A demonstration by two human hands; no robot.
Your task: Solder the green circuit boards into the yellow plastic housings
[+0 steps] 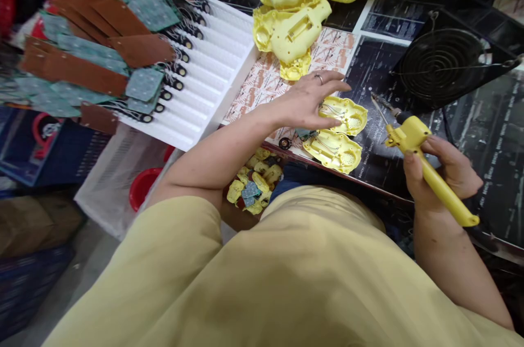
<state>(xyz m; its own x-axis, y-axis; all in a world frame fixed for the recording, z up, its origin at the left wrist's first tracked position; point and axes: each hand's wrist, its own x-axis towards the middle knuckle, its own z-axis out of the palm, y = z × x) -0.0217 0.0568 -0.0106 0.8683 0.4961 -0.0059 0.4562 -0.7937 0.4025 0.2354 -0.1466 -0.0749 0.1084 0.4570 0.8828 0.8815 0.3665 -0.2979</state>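
Observation:
My right hand (pixel 446 169) is wrapped round the yellow handle of a soldering gun (pixel 413 131), whose thin metal tip points up and left above the dark bench mat. My left hand (pixel 317 97), with a ring on one finger, reaches over a yellow plastic shell half (pixel 350 116). Its fingers and thumb are stretched apart at the shell's left side; whether they press on it I cannot tell. Just nearer my body lies a second shell half (pixel 333 150) with thin wires inside. Beside it are a small black round part (pixel 285 143) and a bit of green circuit board (pixel 305 132).
Left stands a white ridged tray (pixel 221 47) heaped with green and brown circuit boards (pixel 85 63). Yellow shells (pixel 295 30) are stacked behind my left hand. A black fan (pixel 440 66) stands at the back right. Below the bench edge, a box holds yellow parts (pixel 256 183).

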